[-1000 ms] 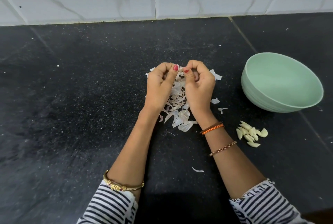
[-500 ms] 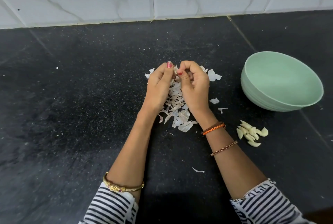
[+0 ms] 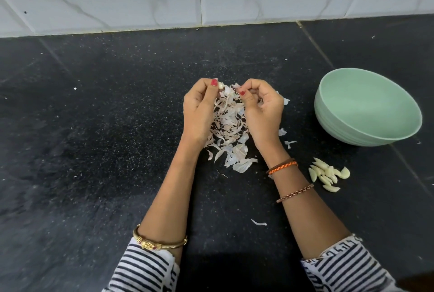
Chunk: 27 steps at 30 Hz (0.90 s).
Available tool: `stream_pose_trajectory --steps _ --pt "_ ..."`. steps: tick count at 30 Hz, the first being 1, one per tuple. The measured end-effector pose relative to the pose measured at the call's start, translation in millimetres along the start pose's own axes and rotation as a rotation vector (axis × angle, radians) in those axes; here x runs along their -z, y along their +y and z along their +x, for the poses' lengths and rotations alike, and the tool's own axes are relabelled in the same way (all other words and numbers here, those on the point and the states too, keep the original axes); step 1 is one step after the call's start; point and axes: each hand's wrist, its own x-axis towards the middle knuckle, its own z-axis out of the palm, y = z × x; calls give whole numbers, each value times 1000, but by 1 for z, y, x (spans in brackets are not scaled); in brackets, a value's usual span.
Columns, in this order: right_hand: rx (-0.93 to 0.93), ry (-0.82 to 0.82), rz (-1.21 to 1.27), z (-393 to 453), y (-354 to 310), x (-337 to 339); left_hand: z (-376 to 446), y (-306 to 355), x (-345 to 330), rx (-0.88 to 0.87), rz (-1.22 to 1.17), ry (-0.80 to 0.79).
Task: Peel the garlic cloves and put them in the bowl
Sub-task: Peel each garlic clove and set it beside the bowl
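Overhead, papery curled skins on speckled black stone.

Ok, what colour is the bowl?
The bowl is pale mint green, plain, seen clearly in the head view.

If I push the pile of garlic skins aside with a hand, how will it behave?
The skins look thin and papery, so probably very light, scattering rather than sliding together. Stray flakes already lie apart on the counter, so some would likely cling or drift.
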Motion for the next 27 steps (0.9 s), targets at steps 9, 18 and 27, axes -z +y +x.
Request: stream_pose_trajectory --steps 9,18,27 --pt "47 -82 -77 -3 4 -3 2 -5 8 -55 -10 38" --pt "149 -100 -134 -3 6 -5 2 -1 5 19 -58 28" --pt "174 -53 -183 -2 10 -2 0 -3 4 68 -4 0"
